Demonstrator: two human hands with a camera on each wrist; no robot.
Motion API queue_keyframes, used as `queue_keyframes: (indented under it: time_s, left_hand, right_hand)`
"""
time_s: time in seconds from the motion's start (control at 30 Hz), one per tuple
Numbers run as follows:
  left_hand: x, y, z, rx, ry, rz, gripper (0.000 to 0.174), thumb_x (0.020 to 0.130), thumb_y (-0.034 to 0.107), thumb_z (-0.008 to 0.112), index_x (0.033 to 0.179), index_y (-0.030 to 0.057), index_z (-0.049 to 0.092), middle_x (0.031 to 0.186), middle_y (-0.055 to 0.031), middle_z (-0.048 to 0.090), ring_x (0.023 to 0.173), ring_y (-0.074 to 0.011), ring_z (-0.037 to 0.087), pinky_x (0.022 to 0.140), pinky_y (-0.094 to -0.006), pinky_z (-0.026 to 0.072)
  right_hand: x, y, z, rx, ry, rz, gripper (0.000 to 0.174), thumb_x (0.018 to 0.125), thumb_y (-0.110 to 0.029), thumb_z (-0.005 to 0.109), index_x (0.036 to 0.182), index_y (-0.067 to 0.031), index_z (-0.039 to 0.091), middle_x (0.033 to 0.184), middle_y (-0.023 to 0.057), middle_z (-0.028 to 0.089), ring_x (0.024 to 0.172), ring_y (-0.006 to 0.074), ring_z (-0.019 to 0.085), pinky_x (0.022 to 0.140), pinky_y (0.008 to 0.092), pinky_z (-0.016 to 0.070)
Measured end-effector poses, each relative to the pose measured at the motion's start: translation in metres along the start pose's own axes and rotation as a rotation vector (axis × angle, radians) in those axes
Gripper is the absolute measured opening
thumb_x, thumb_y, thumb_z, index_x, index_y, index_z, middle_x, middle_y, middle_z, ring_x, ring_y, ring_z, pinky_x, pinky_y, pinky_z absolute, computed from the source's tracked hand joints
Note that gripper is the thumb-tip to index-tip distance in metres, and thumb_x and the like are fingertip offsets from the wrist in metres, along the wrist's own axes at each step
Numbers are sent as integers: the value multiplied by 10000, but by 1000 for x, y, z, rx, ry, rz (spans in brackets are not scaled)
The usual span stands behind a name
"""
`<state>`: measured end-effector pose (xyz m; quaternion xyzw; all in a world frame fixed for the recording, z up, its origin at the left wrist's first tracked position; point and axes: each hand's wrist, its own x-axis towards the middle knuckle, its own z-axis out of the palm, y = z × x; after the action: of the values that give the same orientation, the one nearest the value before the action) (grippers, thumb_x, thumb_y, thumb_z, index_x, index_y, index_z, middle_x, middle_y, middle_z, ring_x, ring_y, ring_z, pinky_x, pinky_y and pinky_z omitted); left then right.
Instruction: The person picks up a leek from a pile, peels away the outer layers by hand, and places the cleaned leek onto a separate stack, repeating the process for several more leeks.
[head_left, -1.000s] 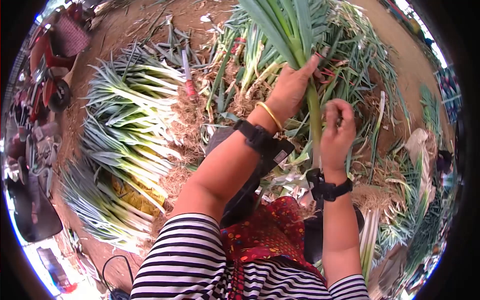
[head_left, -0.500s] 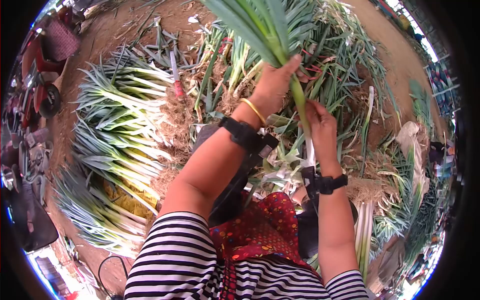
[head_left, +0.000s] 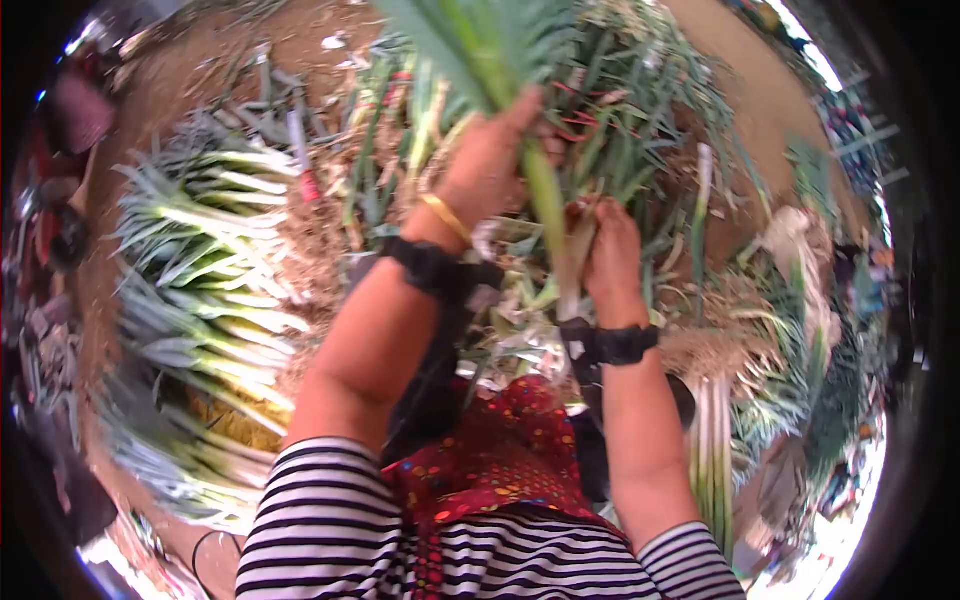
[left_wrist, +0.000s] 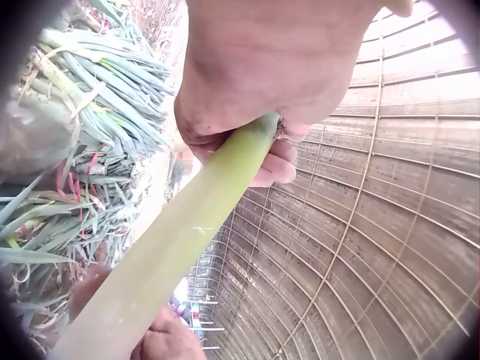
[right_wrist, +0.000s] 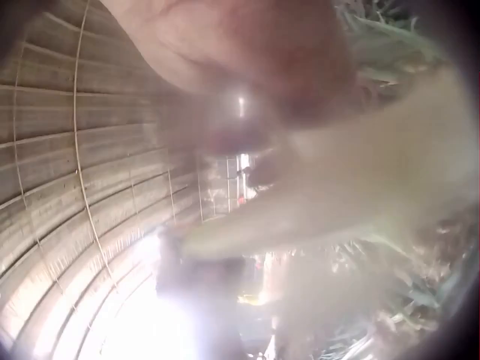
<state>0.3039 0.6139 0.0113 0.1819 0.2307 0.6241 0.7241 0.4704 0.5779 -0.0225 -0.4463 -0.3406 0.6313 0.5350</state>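
Observation:
A long leek [head_left: 546, 200] stands tilted before the person, its green leaves fanned out at the top and its pale end downward. The left hand [head_left: 485, 170] grips it just below the leaves; in the left wrist view the fingers wrap round the green stalk [left_wrist: 199, 199]. Beside the lower stalk, the right hand [head_left: 612, 255] pinches a thin pale outer leaf [head_left: 579, 235] that stands away from the leek. The right wrist view is blurred, with the thumb [right_wrist: 300, 67] close over the pale stalk.
Trimmed leeks [head_left: 225, 215] lie in a row at left, roots inward. A red-handled knife [head_left: 309, 184] lies behind them. Leek bundles with red ties [head_left: 585, 120] are heaped ahead. White-stalked leeks [head_left: 710, 440] and a pale sack [head_left: 800, 245] lie at right.
The right hand has come from beside the leek to its stalk and now draws a pale outer leaf away. The left hand keeps its grip while the view shifts.

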Motion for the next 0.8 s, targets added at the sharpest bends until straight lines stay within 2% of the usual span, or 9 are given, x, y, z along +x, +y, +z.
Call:
queue_keyframes:
  time_s: [0.03,0.1,0.23,0.3,0.4,0.53,0.6,0.63,0.8]
  left_hand:
    - [-4,5,4,20,49,51,222,862,268,592,814,66,513,662,-34,521,556,-160,528,540,-282,465]
    - [-5,14,1,64,113,145,222,860,268,594,797,76,503,643,-18,502,539,-147,508,527,-276,454]
    - [3,33,-19,63,90,228,213,866,255,587,783,95,474,618,14,462,518,-104,444,498,-256,401]
    - [8,41,-28,18,105,218,214,873,258,577,806,90,464,622,20,435,499,-100,393,487,-245,371]
    - [15,46,-45,-42,97,207,218,878,259,571,807,86,459,623,26,412,491,-90,361,475,-238,349]
    - [16,63,-62,-91,72,170,230,905,264,526,771,99,436,602,49,343,486,-54,324,476,-203,305]
    - [15,71,-71,-137,40,155,232,916,272,503,784,91,447,596,52,338,476,-47,326,477,-199,314]
    - [18,74,-81,-164,33,170,235,913,275,508,776,94,444,593,46,347,475,-55,332,475,-206,315]
    - [20,85,-103,-220,166,249,251,914,265,505,736,110,422,594,40,346,476,-75,339,476,-229,317]
  right_hand:
    - [-6,-15,9,226,123,213,143,913,-156,395,940,-68,506,723,46,503,572,142,479,615,326,462]
    - [4,-6,-27,361,-83,289,107,907,-189,427,958,-115,485,622,2,474,476,103,422,468,280,377]
    - [-26,-10,-41,-333,-225,209,255,909,-303,482,990,-68,540,682,12,521,528,124,464,506,281,388]
    - [-46,2,-51,-845,-424,-207,363,892,-358,504,1053,-41,576,828,80,621,683,214,590,649,309,466]
    - [-80,6,-55,-1097,-546,-472,381,886,-350,512,1050,-15,591,820,115,644,693,282,621,699,328,479]
    - [-119,-15,-58,-1063,-562,-191,324,894,-317,502,1004,-33,613,752,149,629,673,296,613,682,335,469]
    - [-134,-39,-54,-1097,-609,273,286,894,-287,504,998,-45,614,743,152,625,651,292,602,646,345,463]
    - [-145,-36,-63,-1090,-612,58,249,889,-249,514,984,-43,616,741,137,627,611,283,592,580,344,455]
    - [-185,-59,-76,-991,-456,-24,181,876,-177,552,919,-20,631,570,58,533,477,115,482,468,242,384]
